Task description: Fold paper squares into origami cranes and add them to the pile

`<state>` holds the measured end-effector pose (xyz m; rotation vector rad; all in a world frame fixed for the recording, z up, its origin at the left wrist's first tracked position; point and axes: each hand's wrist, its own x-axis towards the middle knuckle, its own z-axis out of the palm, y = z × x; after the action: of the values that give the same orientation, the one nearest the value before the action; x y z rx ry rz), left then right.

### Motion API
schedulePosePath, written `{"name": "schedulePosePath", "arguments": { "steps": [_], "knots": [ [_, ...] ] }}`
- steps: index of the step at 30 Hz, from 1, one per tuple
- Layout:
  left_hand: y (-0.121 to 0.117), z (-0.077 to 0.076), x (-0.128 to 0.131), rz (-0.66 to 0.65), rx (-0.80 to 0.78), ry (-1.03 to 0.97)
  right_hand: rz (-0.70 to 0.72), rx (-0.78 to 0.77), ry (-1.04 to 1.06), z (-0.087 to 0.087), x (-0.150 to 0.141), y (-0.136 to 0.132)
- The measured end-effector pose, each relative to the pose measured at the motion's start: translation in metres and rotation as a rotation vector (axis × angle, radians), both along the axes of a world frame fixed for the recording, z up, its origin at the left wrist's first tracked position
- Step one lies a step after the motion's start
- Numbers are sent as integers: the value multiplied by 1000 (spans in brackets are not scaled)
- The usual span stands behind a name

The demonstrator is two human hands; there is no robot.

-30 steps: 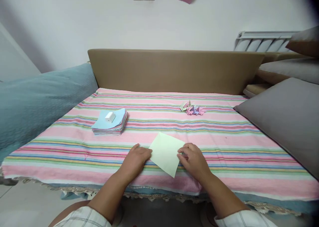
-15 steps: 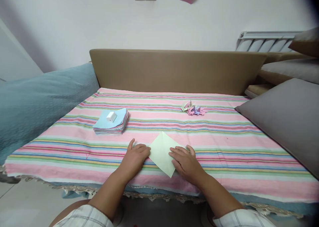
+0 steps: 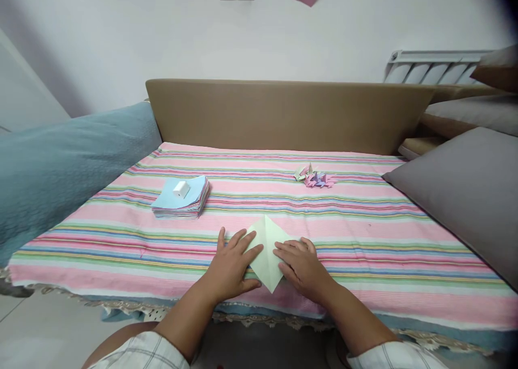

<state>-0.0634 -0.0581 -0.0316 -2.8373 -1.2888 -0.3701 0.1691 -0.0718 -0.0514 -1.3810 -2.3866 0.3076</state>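
Note:
A pale green square of paper lies cornerwise on the striped cloth, one corner pointing at me and a crease running down its middle. My left hand rests on its left part with fingers spread, the fingertips on the paper and the thumb near the lower left edge. On the right part lies my right hand, its fingers stretched flat over the paper and covering the right corner.
A stack of coloured paper stands at the left with a small white block on top. Several folded paper pieces lie farther back on the striped cloth. A grey cushion borders the right, a blue armrest the left.
My right hand has gone from pinching the paper's right corner to lying flat on it. My left hand has spread its fingers and moved onto the paper, which has turned slightly.

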Motion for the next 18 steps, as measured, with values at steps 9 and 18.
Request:
{"name": "schedulePosePath", "arguments": {
  "steps": [9,18],
  "knots": [
    [4,-10,2,61,18,-26,102,-28,-45,-2,12,6],
    [8,-2,-2,145,-7,-50,-13,8,-11,-2,20,11]
  ]
}}
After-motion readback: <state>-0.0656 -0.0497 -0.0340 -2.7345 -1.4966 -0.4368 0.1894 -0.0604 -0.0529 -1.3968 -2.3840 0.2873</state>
